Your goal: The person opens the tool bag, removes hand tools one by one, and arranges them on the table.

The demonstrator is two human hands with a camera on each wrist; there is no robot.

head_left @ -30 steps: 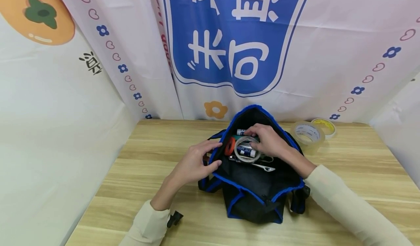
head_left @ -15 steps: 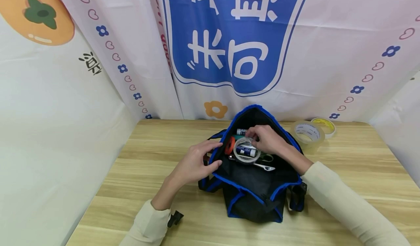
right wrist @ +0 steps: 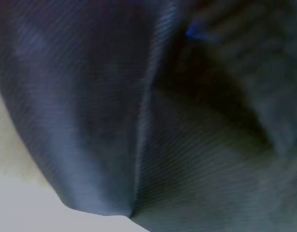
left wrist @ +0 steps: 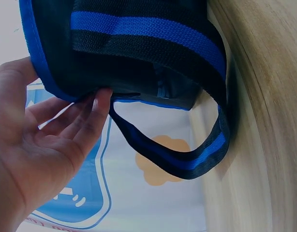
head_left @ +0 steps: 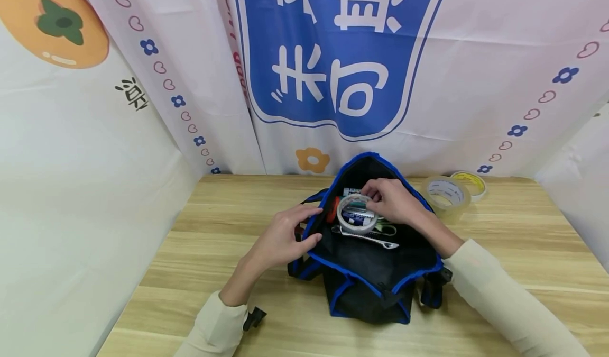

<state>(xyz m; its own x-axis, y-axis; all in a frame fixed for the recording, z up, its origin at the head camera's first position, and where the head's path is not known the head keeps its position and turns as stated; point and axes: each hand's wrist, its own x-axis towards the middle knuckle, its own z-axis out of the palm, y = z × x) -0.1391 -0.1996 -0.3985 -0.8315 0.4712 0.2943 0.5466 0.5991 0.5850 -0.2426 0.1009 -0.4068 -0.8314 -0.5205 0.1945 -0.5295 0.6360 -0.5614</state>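
Observation:
A black bag point(head_left: 371, 301) with blue trim stands wide open on the table. My left hand point(head_left: 282, 238) holds its left rim, thumb and index fingertip over the edge; in the left wrist view the other fingers point(left wrist: 93, 116) press the outside near a striped handle point(left wrist: 177, 166). Inside the bag, my right hand point(head_left: 392, 201) pinches a roll of clear tape point(head_left: 354, 229) by its right side. Around that roll lie a white-handled utility knife point(head_left: 387, 245), an orange-red item point(head_left: 332, 211) and a blue-and-white tube point(head_left: 351, 191). The right wrist view shows only dark bag fabric point(right wrist: 90, 121).
Right of the bag, a wide roll of clear tape point(head_left: 463, 198) and a narrower roll with a yellow inside point(head_left: 479, 176) rest on the wooden table point(head_left: 190, 272). A black buckle point(head_left: 254, 318) lies by the left sleeve. Printed cloth point(head_left: 452, 98) hangs behind the table.
The right hand has raised the clear tape roll slightly and tilted it among the other things in the bag. My left hand stays at the rim.

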